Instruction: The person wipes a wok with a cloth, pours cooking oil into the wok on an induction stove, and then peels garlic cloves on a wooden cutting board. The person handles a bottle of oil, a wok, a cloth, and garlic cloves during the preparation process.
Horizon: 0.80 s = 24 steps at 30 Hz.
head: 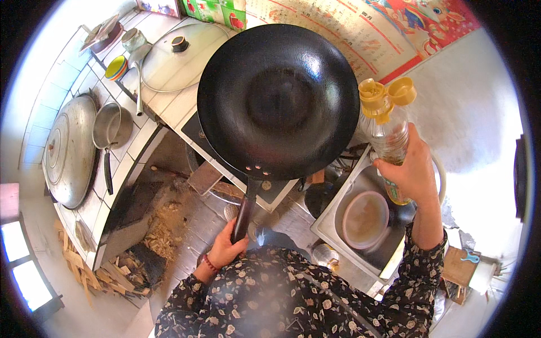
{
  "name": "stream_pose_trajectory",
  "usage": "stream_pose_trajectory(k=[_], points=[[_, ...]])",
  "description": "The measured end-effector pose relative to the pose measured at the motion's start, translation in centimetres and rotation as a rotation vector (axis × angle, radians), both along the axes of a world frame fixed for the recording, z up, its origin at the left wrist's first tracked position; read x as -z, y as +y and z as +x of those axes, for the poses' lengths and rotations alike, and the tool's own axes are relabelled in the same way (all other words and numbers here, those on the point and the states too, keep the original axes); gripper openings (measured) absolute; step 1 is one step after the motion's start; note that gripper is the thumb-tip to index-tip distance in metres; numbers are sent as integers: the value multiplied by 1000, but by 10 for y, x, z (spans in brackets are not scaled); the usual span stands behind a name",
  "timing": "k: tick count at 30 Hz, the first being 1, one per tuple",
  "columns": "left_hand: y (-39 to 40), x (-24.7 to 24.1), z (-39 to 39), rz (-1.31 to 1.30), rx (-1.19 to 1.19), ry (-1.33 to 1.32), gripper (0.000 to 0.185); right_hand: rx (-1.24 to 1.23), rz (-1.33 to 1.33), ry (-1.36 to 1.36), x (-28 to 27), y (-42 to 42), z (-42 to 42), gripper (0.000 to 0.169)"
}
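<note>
My left hand point(226, 249) is closed around the dark handle of a black wok point(279, 101), whose dark inner face shows above the stove point(274, 192). No food shows inside the wok. At the right, my right hand point(408, 169) grips a clear plastic oil bottle point(382, 131) with a yellow cap that is flipped up. The bottle stands roughly upright beside the wok's right rim, with yellowish liquid low in it. Under the bottle and my right hand lies a metal sink point(329, 224) with a round pinkish basin point(365, 219) in it.
On the tiled counter at the left are a glass lid point(181, 59), a small saucepan point(112, 126), a large metal lid point(69, 150), a ladle point(139, 93) and colourful bowls point(116, 68). Split wood point(114, 276) lies below. Another bottle point(325, 255) stands by the sink.
</note>
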State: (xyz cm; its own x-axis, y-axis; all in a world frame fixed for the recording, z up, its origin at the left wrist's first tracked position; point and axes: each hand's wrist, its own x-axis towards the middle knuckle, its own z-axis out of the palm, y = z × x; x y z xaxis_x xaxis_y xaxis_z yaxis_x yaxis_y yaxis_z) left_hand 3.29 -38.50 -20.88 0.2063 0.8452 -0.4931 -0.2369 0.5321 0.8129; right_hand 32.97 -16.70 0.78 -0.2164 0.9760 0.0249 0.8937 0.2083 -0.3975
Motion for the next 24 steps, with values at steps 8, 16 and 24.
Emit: stream_pose_trajectory(k=[8, 16, 24], points=[[-5, -5, 22, -38, -66, 61, 53, -112, 20, 19, 0, 22, -7, 47], [2, -42, 16, -24, -63, 19, 50, -123, -29, -144, 1, 47, -9, 46], [24, -94, -7, -135, 23, 0, 48, -163, -74, -340, 5, 69, -9, 49]])
